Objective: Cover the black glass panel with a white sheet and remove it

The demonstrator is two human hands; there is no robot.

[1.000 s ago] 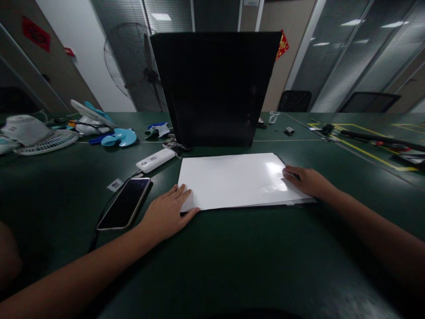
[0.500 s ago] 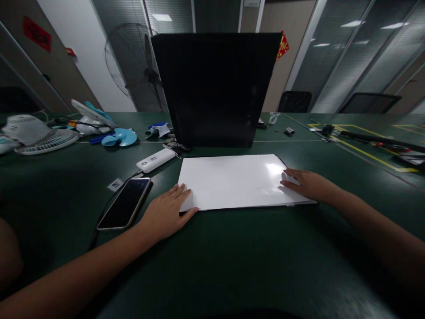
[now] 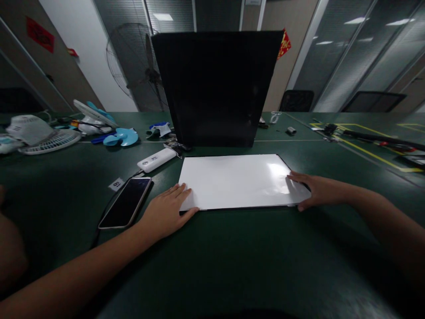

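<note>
A glossy white rectangular panel [image 3: 229, 181] with thin black edges lies flat on the green table. My left hand [image 3: 168, 210] rests open on its near left corner, fingers on the white surface and thumb along the front edge. At the right end, my right hand [image 3: 320, 190] is open, its fingers touching the side and its thumb by the near corner. Behind the panel stands a large black board [image 3: 219, 88], upright and leaning slightly. Left of my left hand lie a phone [image 3: 126, 204] and a white power bank [image 3: 157, 160] joined by a cable.
Fan parts with a white grille [image 3: 51, 142] and light-blue blades [image 3: 121, 137] lie at the far left. A small grey cylinder [image 3: 291, 131] sits at the back right, left of long black rods [image 3: 381, 138] and yellow tape lines. Bare skin of a person [image 3: 11, 252] shows at the left edge.
My right hand has slid outward from the white surface to the panel's right edge, and its thumb has come down to the near corner. My left hand stays in place.
</note>
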